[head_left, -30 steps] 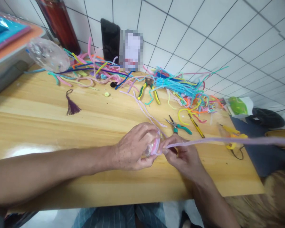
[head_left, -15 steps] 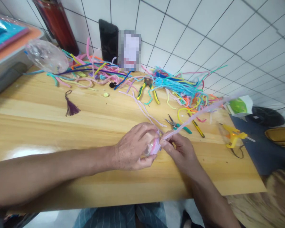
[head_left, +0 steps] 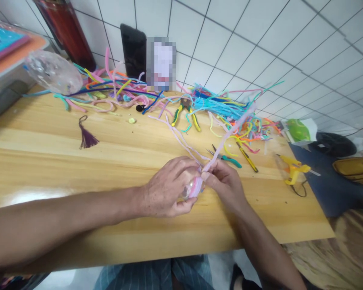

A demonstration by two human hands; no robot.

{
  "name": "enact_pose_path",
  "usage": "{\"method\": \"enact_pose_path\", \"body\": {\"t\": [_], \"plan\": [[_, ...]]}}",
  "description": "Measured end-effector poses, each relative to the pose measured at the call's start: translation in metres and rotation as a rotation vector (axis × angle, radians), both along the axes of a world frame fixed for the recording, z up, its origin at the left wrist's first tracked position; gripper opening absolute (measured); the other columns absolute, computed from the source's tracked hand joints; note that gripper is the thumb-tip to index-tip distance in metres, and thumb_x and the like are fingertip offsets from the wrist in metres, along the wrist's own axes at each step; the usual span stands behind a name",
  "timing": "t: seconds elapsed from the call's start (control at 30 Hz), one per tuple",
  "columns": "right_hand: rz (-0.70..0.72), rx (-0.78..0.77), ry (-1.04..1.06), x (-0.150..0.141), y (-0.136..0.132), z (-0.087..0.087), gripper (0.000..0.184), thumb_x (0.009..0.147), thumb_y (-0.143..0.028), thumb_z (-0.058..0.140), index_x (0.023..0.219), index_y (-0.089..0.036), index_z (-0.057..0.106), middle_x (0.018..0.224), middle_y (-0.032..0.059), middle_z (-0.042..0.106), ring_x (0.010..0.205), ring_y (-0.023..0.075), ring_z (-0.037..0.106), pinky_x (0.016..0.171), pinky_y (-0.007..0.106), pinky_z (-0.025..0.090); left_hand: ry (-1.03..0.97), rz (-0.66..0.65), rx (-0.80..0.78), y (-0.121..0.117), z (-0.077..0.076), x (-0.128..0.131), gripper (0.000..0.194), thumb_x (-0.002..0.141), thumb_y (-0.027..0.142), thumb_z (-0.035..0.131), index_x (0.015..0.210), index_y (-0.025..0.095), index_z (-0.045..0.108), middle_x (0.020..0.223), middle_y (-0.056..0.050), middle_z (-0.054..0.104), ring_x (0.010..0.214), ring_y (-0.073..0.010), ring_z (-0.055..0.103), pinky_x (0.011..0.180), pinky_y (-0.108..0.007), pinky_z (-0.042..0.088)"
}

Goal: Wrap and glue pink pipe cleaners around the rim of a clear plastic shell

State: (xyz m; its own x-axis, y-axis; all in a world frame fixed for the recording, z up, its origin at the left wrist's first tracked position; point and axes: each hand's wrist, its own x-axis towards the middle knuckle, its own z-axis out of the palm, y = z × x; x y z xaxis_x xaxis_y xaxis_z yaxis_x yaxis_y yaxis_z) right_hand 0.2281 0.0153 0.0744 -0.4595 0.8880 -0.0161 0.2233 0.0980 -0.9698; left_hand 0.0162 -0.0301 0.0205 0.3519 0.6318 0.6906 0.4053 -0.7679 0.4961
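Observation:
Between my hands is a small clear, rounded piece wrapped with pink and lilac pipe cleaner (head_left: pixel 194 187); its exact kind is partly hidden by my fingers. My left hand (head_left: pixel 172 187) is closed around it from the left. At its right side, my right hand (head_left: pixel 225 183) pinches a lilac pipe cleaner (head_left: pixel 226 137) between thumb and forefinger, and the long free end slants up to the right. More thin lilac strands (head_left: pixel 181 139) stretch from the piece toward the back of the table. Teal-handled needle-nose pliers (head_left: pixel 230 160) lie just beyond my right hand.
Bundled pipe cleaners (head_left: pixel 214 105) lie along the tiled wall, beside green-and-yellow pliers (head_left: pixel 186 110). A yellow cutter (head_left: pixel 247 157) and a yellow glue gun (head_left: pixel 295 169) rest to the right. At left are a purple tassel (head_left: pixel 87 135) and a clear plastic bag (head_left: pixel 53 72). Two phones (head_left: pixel 134 52) lean against the wall.
The lilac pipe cleaner in my right hand has swung up and leftward to a steeper slant. My right hand has shifted slightly up and left. My left hand keeps its grip.

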Motion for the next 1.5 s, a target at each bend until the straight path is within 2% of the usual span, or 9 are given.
{"method": "enact_pose_path", "body": {"t": [0.2,0.43,0.63,0.73,0.87,0.97,1.1,1.33,1.5], "plan": [[-0.049,-0.048,0.067,-0.007,0.005,0.000,0.027,0.084,-0.043,0.086,0.077,-0.024,0.067,0.074,-0.0030,0.057,0.070,0.0159,0.050,0.067,0.031,0.042,0.007,0.002,-0.007,0.001,0.001,-0.001,0.057,0.090,0.025,0.068,0.143,0.019,0.046,0.138,-0.019,0.061,0.133,-0.0374,0.063,0.107,-0.060,0.061],[-0.100,-0.118,0.149,-0.012,0.010,-0.014,0.017,0.081,-0.035,0.083,0.078,-0.025,0.070,0.079,-0.0020,0.062,0.077,0.0174,0.055,0.073,0.031,0.044,0.017,-0.010,0.024,0.001,0.003,-0.003,0.062,0.092,0.023,0.066,0.149,0.021,0.043,0.140,-0.019,0.060,0.133,-0.0355,0.062,0.106,-0.059,0.061],[-0.112,-0.212,0.228,-0.017,0.013,-0.019,0.015,0.077,-0.033,0.082,0.077,-0.024,0.070,0.076,-0.0039,0.063,0.074,0.0156,0.054,0.074,0.030,0.042,0.052,-0.021,0.068,-0.001,0.003,-0.004,0.045,0.092,0.020,0.063,0.137,0.022,0.055,0.139,-0.018,0.059,0.135,-0.0339,0.061,0.107,-0.057,0.061],[-0.112,-0.243,0.253,-0.019,0.012,-0.018,0.016,0.077,-0.033,0.083,0.075,-0.024,0.070,0.075,-0.0040,0.064,0.074,0.0154,0.055,0.074,0.030,0.044,0.069,-0.023,0.078,-0.001,0.004,-0.004,0.044,0.091,0.021,0.064,0.135,0.021,0.058,0.138,-0.018,0.060,0.135,-0.0349,0.060,0.108,-0.058,0.060],[-0.122,-0.307,0.291,-0.020,0.011,-0.019,0.019,0.074,-0.036,0.086,0.077,-0.024,0.072,0.096,-0.0007,0.073,0.088,0.0175,0.064,0.083,0.031,0.050,0.051,-0.036,0.064,-0.002,0.003,-0.004,0.049,0.090,0.018,0.065,0.138,0.023,0.057,0.137,-0.017,0.060,0.138,-0.0350,0.058,0.110,-0.059,0.059],[-0.100,-0.371,0.318,-0.019,0.012,-0.021,0.022,0.072,-0.038,0.088,0.079,-0.023,0.073,0.110,0.0010,0.076,0.094,0.0183,0.067,0.085,0.030,0.052,0.017,-0.025,0.014,-0.004,0.001,-0.005,0.061,0.090,0.020,0.067,0.149,0.025,0.049,0.142,-0.018,0.057,0.140,-0.0359,0.057,0.108,-0.060,0.061],[-0.080,-0.383,0.345,-0.019,0.012,-0.023,0.023,0.073,-0.038,0.090,0.078,-0.023,0.073,0.106,0.0011,0.077,0.094,0.0184,0.068,0.086,0.031,0.054,0.013,-0.010,-0.060,-0.006,0.000,-0.006,0.074,0.088,0.022,0.072,0.155,0.022,0.041,0.146,-0.021,0.053,0.143,-0.0389,0.056,0.108,-0.061,0.061],[-0.061,-0.385,0.358,-0.019,0.012,-0.023,0.022,0.075,-0.038,0.091,0.081,-0.024,0.075,0.101,0.0003,0.078,0.092,0.0178,0.070,0.088,0.033,0.056,0.066,-0.029,-0.094,-0.007,0.007,-0.008,0.070,0.087,0.025,0.073,0.150,0.022,0.043,0.150,-0.021,0.048,0.148,-0.0401,0.047,0.118,-0.067,0.051],[-0.060,-0.357,0.340,-0.019,0.013,-0.022,0.021,0.076,-0.037,0.088,0.082,-0.023,0.074,0.098,0.0002,0.077,0.093,0.0185,0.071,0.090,0.035,0.056,0.050,-0.050,-0.126,-0.005,0.007,-0.008,0.069,0.088,0.027,0.074,0.151,0.024,0.044,0.149,-0.020,0.049,0.146,-0.0391,0.050,0.115,-0.063,0.053]]}}
